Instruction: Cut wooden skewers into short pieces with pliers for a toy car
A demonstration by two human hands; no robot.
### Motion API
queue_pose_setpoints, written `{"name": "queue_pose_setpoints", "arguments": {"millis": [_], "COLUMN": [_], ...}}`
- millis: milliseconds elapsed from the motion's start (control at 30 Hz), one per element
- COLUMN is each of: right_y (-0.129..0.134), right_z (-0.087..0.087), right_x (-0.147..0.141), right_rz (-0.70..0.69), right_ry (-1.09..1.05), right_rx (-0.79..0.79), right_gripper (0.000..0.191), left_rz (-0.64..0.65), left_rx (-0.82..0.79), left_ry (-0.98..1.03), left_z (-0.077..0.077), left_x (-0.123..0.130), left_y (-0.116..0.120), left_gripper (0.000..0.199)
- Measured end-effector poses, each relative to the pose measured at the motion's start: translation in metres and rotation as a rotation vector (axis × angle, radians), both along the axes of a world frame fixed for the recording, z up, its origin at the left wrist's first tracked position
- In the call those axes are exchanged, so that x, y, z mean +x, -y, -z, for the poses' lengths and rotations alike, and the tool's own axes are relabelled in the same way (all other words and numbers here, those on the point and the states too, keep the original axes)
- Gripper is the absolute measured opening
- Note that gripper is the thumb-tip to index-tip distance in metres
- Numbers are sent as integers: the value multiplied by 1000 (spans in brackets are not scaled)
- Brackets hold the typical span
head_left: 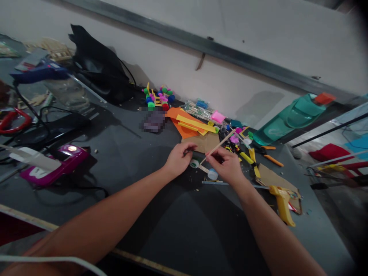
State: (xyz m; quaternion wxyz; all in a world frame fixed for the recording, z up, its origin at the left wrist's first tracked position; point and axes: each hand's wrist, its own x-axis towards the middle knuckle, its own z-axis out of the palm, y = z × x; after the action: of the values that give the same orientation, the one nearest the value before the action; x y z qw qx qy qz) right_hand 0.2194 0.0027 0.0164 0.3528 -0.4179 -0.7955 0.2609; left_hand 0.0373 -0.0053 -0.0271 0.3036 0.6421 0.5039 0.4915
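Fine positioning work seems to be under way: the right hand [227,165] is pinching a slim, straight wooden stick [220,145], which is slanting above the tabletop [169,218], between its near and far edges. The left hand [178,161] is showing curled fingers beside a round green-and-white cap [194,164] — whether it is gripping anything, one cannot tell. A smooth whitish cap [212,174] is lying near the right hand. The next move is probably calling for a light, steady pinch.

And here we're losing the dark item [154,122] behind pixel blocks (pure mosaic, that one); the white cable [57,259] runs off lower left, both forearms [267,218] leave at the bottom, and we can't tell whether the left hand [178,160] touches the green-and-white cap [194,163].
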Motion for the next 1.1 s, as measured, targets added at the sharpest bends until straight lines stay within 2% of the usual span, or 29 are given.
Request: {"name": "queue_pose_setpoints", "arguments": {"millis": [100,300,567,1100], "right_y": [0,0,1,0], "right_z": [0,0,-1,0], "right_x": [-1,-2,-3,-3], "right_rz": [8,26,34,27], "right_ry": [-2,5,-27,-32], "right_rx": [-4,6,-26,-24], "right_gripper": [15,17,16,16], "left_rz": [12,189,149,170], "left_rx": [6,130,93,49], "left_ry": [16,-214,-153,-120], "left_z": [0,-7,-13,-6], "left_x": [0,4,14,11], "left_y": [0,3,4,0], "left_gripper": [34,21,11,11]}}
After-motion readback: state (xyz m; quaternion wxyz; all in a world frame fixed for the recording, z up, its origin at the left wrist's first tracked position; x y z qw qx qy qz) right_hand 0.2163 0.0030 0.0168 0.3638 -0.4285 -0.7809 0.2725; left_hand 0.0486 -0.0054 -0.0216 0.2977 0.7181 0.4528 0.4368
